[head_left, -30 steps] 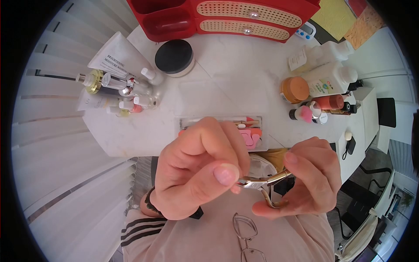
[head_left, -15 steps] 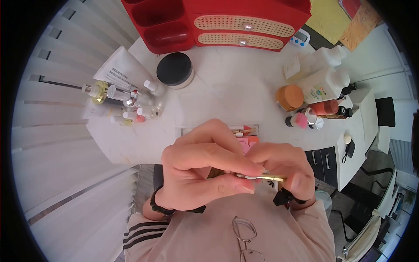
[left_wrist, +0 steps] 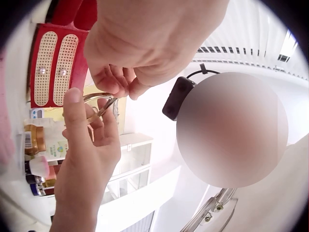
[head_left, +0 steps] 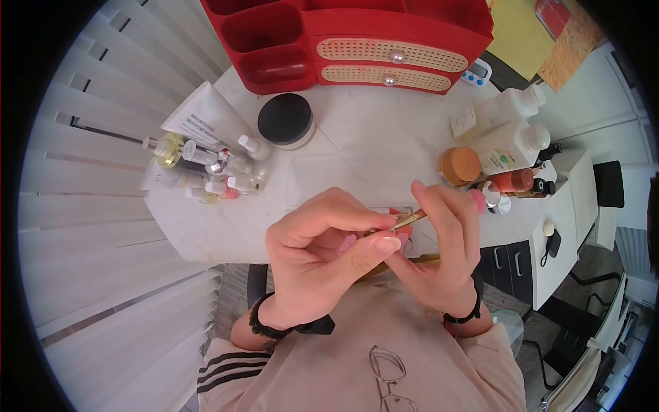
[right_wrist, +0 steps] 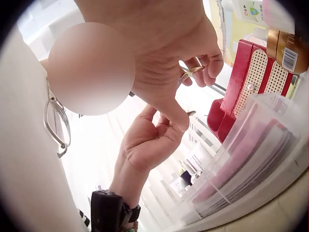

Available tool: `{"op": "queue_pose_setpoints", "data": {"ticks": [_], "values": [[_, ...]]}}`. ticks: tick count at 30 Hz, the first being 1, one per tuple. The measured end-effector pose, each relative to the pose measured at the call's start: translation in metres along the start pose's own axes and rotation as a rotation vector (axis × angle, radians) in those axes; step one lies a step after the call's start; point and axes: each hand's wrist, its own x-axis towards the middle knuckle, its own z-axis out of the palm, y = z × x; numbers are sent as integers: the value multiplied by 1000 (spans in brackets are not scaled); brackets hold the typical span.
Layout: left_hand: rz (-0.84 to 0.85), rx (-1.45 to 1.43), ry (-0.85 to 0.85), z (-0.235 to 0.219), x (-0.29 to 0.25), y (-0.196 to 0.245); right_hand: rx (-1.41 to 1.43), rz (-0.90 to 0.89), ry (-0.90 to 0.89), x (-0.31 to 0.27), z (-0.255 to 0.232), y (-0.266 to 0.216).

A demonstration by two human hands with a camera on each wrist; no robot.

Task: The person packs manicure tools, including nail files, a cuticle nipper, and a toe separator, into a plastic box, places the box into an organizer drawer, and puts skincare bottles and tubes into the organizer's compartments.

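Small gold-handled nippers (head_left: 412, 219) are held up between both hands, above the front edge of the table. My left hand (head_left: 322, 247) pinches their metal head between thumb and fingertips, which hide most of it. At the other end, my right hand (head_left: 443, 250) has the spread handles between its thumb and bent fingers. The left wrist view shows the nippers (left_wrist: 107, 107) with two curved gold handles standing apart, beside the right thumb (left_wrist: 75, 111). Below the hands in the head view, a clear plastic case (head_left: 422, 244) with pink and orange pieces is partly covered.
A red organizer (head_left: 274, 67) with woven drawer fronts stands at the back of the white table (head_left: 357, 130). A black-lidded jar (head_left: 285, 120) and several bottles and tubes (head_left: 206, 120) are at left. More bottles (head_left: 508, 147) and an orange-lidded jar (head_left: 460, 166) stand at right.
The hands have shifted slightly away from the body, and the nippers have been turned so their handles point up and right. The right hand has moved up and its fingers have straightened somewhat.
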Motion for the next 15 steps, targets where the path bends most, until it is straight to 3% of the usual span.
{"op": "queue_pose_setpoints", "data": {"ticks": [3,7,8,15], "values": [[-80,-147,25,3,1,8,-37,-37,6,4,-4,-3],[-199,-364,8,-10,1,10,304,179,-90,4,-21,-17],[-200,-294,-22,-12,2,9,446,243,-102,2,-24,-18],[-266,-188,3,5,2,22,266,113,-186,4,-43,-26]]}}
